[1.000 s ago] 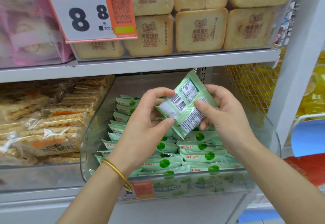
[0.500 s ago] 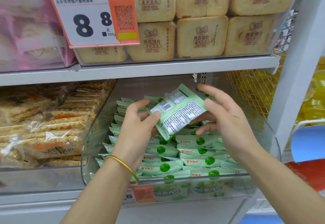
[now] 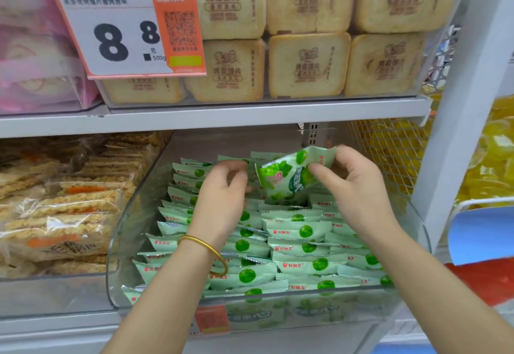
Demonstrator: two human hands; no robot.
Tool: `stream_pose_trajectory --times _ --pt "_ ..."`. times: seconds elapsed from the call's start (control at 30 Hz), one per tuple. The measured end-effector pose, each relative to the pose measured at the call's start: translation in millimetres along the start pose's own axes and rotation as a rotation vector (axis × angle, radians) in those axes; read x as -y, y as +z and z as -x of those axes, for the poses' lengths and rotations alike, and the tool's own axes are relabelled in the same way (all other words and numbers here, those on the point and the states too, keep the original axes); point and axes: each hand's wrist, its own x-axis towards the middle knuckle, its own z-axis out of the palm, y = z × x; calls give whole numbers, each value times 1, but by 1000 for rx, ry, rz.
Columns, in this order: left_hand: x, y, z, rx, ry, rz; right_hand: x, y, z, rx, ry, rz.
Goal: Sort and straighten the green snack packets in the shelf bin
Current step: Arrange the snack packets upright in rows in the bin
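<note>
Pinching with right hand (image 3: 358, 187) the green snack packet (image 3: 289, 178) by its 2 o'clock crimped corner, at 12 o'clock of shelf bin (image 3: 122, 242); left hand (image 3: 222, 195) at its 9 o'clock, curled, hold unclear; likely light, soft, slippery, best taken by seams

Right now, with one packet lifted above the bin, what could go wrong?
1. The right hand pinches the lifted packet only by its upper edge; it might slip and land crooked on the lined-up packets.
2. The left hand and its bracelet hang over those packets and might knock them askew.
</note>
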Motion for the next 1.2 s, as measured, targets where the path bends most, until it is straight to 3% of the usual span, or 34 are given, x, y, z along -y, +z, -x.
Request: stream_pose_trajectory --times 0.27,0.57,0.73,0.87,1.0,1.1,1.2 --pt "8 1 -1 29 120 -238 0 0 0 21 -215 442" --pt "10 1 0 51 125 -283 8 22 -7 62 -418 980" --pt "11 1 -1 56 126 -279 19 25 -11 181 -473 969" --pt "12 2 -3 61 133 -286 19 31 -15 332 -380 968" --pt "13 1 -3 57 145 -300 6 23 -19 338 -290 894" --pt "14 2 -5 59 169 -341 8 20 -17 303 -337 929" --pt "15 2 -7 57 191 -387 15 30 -12 390 -346 983"
